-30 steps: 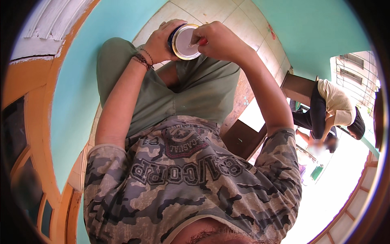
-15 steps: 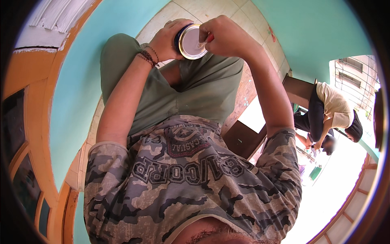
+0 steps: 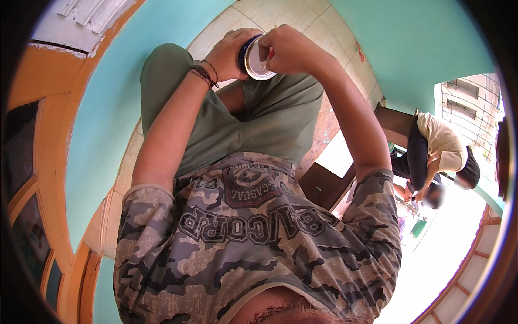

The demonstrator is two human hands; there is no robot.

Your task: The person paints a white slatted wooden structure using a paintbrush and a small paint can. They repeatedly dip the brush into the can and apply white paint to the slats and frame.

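A round can (image 3: 242,58) with a dark blue side and a shiny metal rim is held over my lap, tilted so its mouth faces right. Pale content or lining shows inside the rim. My left hand (image 3: 226,55) is wrapped round the can's left side, with bracelets at the wrist. My right hand (image 3: 291,49) is closed at the can's mouth. It grips what looks like a small brush (image 3: 271,53), of which only a red part shows between the fingers. The brush's working end is hidden by the hand and the rim.
A turquoise wall (image 3: 124,70) and an orange-framed door (image 3: 32,178) stand to my left. Pale tiles (image 3: 340,38) cover the floor ahead. Dark brown furniture (image 3: 326,183) is on my right, and beyond it another person (image 3: 440,137) bends forward near a barred window (image 3: 469,100).
My right hand has shifted slightly left and now covers more of the can's mouth. The can has turned a little, showing a narrower opening. My left hand still holds it.
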